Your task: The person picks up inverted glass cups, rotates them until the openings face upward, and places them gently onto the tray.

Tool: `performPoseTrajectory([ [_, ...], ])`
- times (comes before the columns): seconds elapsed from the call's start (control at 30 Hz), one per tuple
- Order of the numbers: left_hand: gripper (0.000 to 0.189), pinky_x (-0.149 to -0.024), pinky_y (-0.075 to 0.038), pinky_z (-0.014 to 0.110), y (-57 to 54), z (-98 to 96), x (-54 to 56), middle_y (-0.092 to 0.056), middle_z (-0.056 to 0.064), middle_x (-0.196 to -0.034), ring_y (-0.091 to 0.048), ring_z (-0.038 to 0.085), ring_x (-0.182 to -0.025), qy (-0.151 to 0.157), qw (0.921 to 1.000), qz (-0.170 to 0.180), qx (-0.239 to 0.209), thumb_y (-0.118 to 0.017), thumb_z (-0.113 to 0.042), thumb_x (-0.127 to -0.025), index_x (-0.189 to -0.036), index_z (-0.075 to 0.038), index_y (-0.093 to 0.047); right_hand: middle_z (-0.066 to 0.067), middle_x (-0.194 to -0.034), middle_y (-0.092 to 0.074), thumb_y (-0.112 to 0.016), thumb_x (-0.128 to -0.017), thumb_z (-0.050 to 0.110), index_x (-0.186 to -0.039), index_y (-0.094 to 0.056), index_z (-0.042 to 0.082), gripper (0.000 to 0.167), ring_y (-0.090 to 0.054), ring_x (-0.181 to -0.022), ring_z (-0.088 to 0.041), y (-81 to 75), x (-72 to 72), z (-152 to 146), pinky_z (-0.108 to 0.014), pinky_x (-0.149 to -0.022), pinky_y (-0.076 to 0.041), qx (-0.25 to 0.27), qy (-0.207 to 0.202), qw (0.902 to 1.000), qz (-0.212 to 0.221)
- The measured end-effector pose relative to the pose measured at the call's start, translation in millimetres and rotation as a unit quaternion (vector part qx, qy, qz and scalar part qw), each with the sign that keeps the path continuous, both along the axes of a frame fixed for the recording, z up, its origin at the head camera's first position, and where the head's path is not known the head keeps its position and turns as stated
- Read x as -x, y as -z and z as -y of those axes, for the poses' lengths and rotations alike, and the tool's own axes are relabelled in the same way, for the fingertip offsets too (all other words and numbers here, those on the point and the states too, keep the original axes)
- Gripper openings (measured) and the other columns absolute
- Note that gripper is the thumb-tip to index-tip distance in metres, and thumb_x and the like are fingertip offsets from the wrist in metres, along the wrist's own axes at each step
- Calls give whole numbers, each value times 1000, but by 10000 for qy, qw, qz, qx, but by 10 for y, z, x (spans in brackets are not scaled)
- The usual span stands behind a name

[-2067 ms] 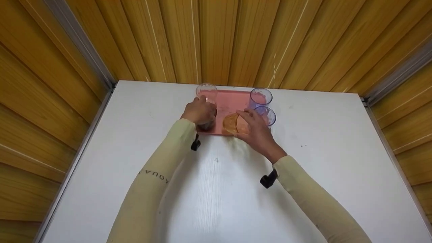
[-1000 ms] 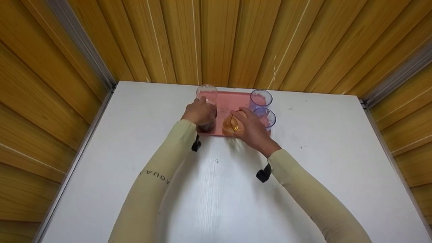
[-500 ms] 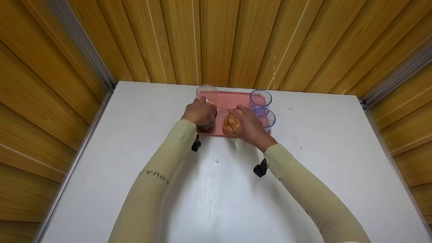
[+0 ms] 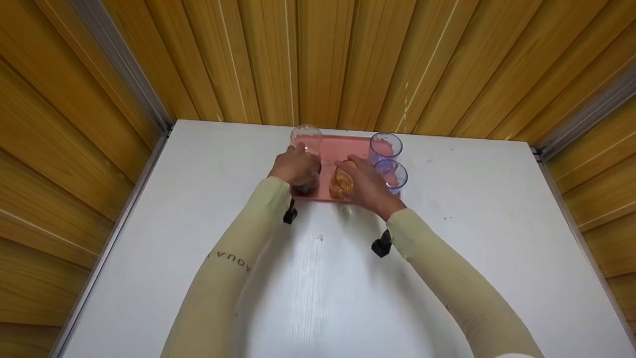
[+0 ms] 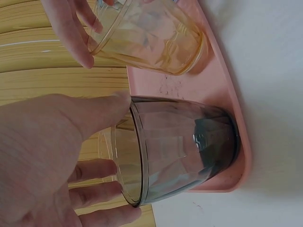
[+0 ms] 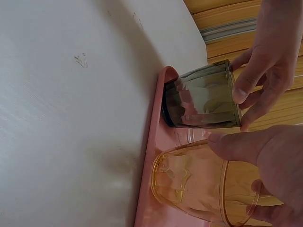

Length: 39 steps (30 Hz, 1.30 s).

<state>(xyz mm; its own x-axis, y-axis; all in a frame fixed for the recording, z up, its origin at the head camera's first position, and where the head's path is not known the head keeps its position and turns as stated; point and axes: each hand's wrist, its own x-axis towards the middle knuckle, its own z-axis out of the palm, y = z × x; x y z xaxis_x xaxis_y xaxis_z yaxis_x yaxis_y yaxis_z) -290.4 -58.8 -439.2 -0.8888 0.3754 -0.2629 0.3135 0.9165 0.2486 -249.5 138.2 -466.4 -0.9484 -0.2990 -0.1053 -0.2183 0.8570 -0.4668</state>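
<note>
My left hand [image 4: 296, 166] holds a smoky grey tumbler [image 5: 180, 142] by its rim, thumb on one side and fingers on the other. That tumbler stands upright in the near left corner of a pink tray [image 4: 343, 146]. To its right, an amber tumbler [image 6: 189, 182] is upright at the tray's near edge, its base appearing to rest on the tray. My right hand [image 4: 367, 181] grips it near the rim. A clear tumbler [image 4: 305, 135] stands behind the grey one. Two bluish-purple tumblers [image 4: 385, 149] line the tray's right side, the nearer one just beside my right hand.
The tray lies at the back of a white table [image 4: 318, 278], near the table's rear edge. Wood-look panels [image 4: 318, 59] rise behind and at both sides. Bare tabletop extends in front and to the left and right of the tray.
The amber tumbler has gone from tilted to upright as my right hand moved slightly left and away from me. My left hand and the grey tumbler have stayed in place.
</note>
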Motion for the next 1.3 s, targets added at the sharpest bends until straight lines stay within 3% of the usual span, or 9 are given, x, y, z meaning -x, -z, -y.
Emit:
performPoseTrajectory([
  [0.27,35,-93,-51,48,7,-15,11,-45,13,-128,-46,28,-109,-64,9999,-4,77,-52,-31,-97,-130,-23,-61,-7,-160,-24,-78,-81,19,-148,-39,30,78,-22,-148,-31,-41,84,15,-52,-114,-34,-107,22,9996,256],
  [0.53,33,-90,-52,50,-3,-5,-7,-49,15,-124,-50,30,-107,21,9997,-218,114,-53,-31,-96,-126,-21,-63,-4,-162,-19,-74,-85,19,-149,-35,33,77,-18,-149,-32,-57,98,23,-51,-114,-33,-185,-28,9993,318],
  [0.83,32,-91,-52,48,3,-4,1,-49,13,-123,-48,27,-106,-3,9998,-171,107,-55,-31,-95,-125,-21,-63,-5,-160,-25,-73,-86,19,-148,-38,30,72,-20,-149,-33,-46,111,60,-53,-115,-30,-295,-129,9994,140],
  [1.13,31,-94,-50,47,18,-7,6,-47,11,-124,-46,26,-107,-128,9999,-64,-82,-55,-31,-96,-125,-23,-63,-5,-161,-24,-73,-86,17,-148,-37,33,73,-15,-150,-31,-29,108,63,-54,-117,-27,-141,29,9994,322],
  [1.3,32,-94,-51,48,27,-7,8,-47,12,-127,-46,27,-109,-138,9998,-42,-130,-53,-32,-97,-125,-22,-63,-3,-162,-22,-72,-87,23,-148,-37,33,71,-14,-150,-31,-17,106,59,-54,-118,-25,-143,40,9994,307],
])
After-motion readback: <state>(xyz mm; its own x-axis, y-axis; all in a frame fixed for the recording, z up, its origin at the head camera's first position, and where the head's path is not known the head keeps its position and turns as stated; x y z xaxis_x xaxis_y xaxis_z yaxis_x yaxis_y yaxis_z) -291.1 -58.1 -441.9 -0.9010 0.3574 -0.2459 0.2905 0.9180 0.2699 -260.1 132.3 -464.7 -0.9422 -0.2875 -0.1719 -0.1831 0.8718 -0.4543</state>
